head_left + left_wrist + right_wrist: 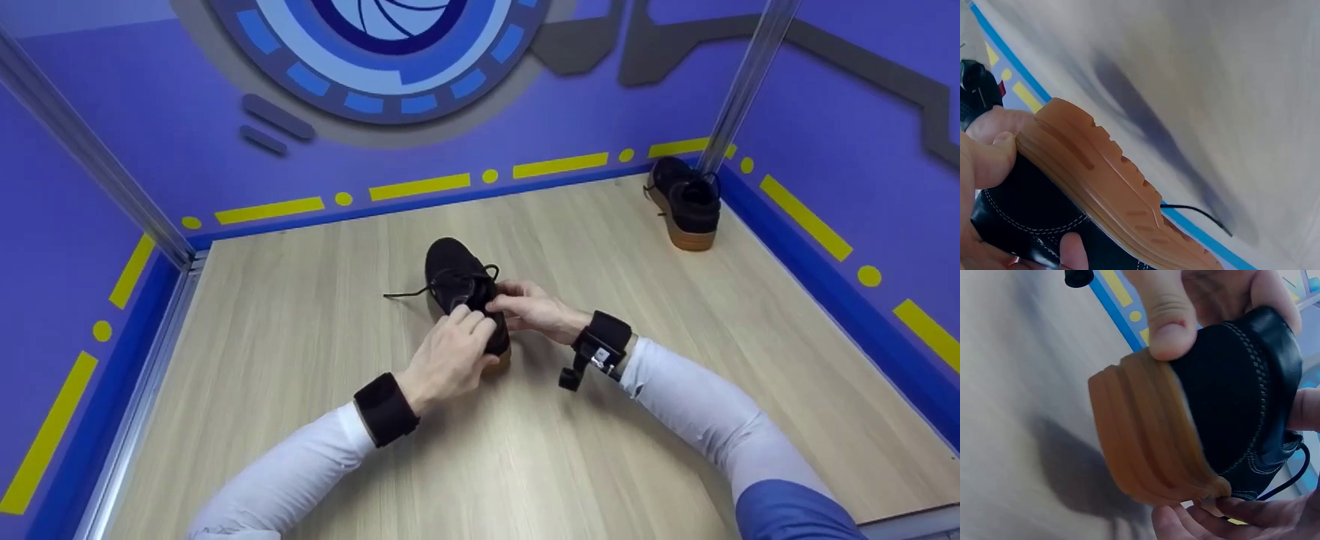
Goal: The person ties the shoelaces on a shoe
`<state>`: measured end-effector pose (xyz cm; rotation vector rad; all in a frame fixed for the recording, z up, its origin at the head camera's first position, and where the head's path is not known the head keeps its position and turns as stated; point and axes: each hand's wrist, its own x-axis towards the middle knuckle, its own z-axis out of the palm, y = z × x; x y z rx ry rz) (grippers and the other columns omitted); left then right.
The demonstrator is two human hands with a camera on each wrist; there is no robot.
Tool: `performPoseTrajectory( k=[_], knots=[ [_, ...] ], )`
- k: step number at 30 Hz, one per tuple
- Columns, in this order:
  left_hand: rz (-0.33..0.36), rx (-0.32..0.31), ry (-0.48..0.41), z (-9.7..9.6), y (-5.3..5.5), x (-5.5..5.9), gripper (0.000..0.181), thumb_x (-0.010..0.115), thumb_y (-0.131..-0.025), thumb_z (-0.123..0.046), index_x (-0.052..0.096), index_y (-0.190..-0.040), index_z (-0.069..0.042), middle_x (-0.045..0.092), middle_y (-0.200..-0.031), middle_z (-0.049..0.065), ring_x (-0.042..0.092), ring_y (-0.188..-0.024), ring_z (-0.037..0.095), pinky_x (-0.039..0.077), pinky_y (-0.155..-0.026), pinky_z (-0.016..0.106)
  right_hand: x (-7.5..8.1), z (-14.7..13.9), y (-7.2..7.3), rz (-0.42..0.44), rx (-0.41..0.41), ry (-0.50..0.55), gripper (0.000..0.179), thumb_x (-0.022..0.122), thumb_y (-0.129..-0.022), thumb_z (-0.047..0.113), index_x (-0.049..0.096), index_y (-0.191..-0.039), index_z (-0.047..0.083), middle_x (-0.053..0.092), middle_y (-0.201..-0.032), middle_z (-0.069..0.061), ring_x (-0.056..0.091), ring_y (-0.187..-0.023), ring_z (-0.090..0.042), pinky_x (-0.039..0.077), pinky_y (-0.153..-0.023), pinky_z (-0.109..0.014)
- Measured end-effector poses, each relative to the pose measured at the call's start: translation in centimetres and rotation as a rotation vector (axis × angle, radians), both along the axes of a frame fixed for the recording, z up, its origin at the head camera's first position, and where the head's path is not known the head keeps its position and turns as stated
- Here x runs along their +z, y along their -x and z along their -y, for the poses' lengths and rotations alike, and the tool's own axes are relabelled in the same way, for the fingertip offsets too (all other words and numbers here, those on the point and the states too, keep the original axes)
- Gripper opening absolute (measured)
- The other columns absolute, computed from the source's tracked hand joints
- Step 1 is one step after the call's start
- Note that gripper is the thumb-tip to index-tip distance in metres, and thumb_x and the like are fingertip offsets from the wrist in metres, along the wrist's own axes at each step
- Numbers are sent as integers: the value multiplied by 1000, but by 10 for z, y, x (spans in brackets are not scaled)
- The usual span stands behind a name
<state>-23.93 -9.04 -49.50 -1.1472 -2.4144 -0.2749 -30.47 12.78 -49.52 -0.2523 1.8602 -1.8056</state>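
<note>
Left hand (452, 354) grips a dark shoe (454, 282) near the heel, right hand (538, 310) holds its right side, toe pointing away.

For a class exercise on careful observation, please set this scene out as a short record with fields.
Held shoe: black, tan sole
Lace: one end sticking out left
Left hand: grips shoe, thumb at heel
Right hand: grips shoe's right side
Other shoe: far right corner, toe toward wall
Table: light wood grain
</note>
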Motion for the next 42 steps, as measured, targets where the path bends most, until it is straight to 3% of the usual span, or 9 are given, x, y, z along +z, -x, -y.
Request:
performPoseTrajectory(
  k=[5,11,17,26,29,32,35,39,42],
  knots=[
    [4,-21,13,1,-14,-6,39,93,-90,-31,66,-107,-9,72,-102,4,63,-97,24,58,-77,37,-1,-6,-13,-15,39,-42,54,70,-101,14,57,-149,-5,77,-129,-8,79,-101,-12,67,-93,-28],
    [41,-46,22,2,-24,-10,38,92,-91,-31,66,-110,-10,73,-105,2,62,-98,22,57,-80,36,-2,-9,-24,-4,23,-107,55,77,-97,14,60,-146,-4,82,-126,-13,80,-97,-12,67,-87,-26],
    [88,-81,22,6,-27,-15,38,92,-91,-29,66,-111,-10,74,-107,2,62,-99,23,57,-82,37,-9,-9,-28,24,18,-117,56,81,-97,12,61,-146,-5,80,-129,-16,82,-96,-14,68,-86,-27],
    [160,-147,-73,9,-21,-14,36,93,-91,-28,68,-111,-10,75,-104,3,64,-97,24,55,-90,38,-11,-11,-29,-8,-27,-124,63,84,-95,17,58,-150,-2,76,-136,-21,82,-97,-18,69,-85,-31],
    [289,-161,-201,11,-17,-13,30,89,-93,-27,73,-112,-11,76,-107,3,66,-101,21,57,-89,36,-13,-11,-29,10,-28,-83,62,79,-98,17,55,-153,0,76,-136,-18,82,-100,-19,70,-87,-34],
    [439,-130,-428,14,-10,-9,19,85,-97,-23,76,-109,-11,77,-106,5,68,-99,19,60,-86,35,-14,-12,-29,41,-32,-11,50,65,-106,23,57,-151,3,79,-132,-15,81,-105,-21,70,-89,-39],
    [598,-6,-630,18,3,-1,11,78,-104,-20,76,-100,-10,78,-98,4,67,-88,13,58,-79,28,-14,-12,-26,86,-90,38,49,49,-111,34,60,-148,4,78,-128,-11,78,-107,-21,69,-84,-41],
    [927,194,-787,23,23,5,39,65,-114,-30,75,-82,-10,71,-75,-3,62,-68,10,53,-64,22,-15,-9,-11,174,-160,2,57,41,-113,54,64,-138,8,73,-109,-3,73,-90,-19,63,-72,-36],
    [1189,308,-860,23,33,-1,57,58,-116,-46,70,-71,-12,64,-64,-6,61,-58,11,55,-59,26,-20,-6,0,251,-161,-64,57,41,-112,66,66,-119,15,68,-90,2,68,-75,-17,57,-65,-33]
  ],
)
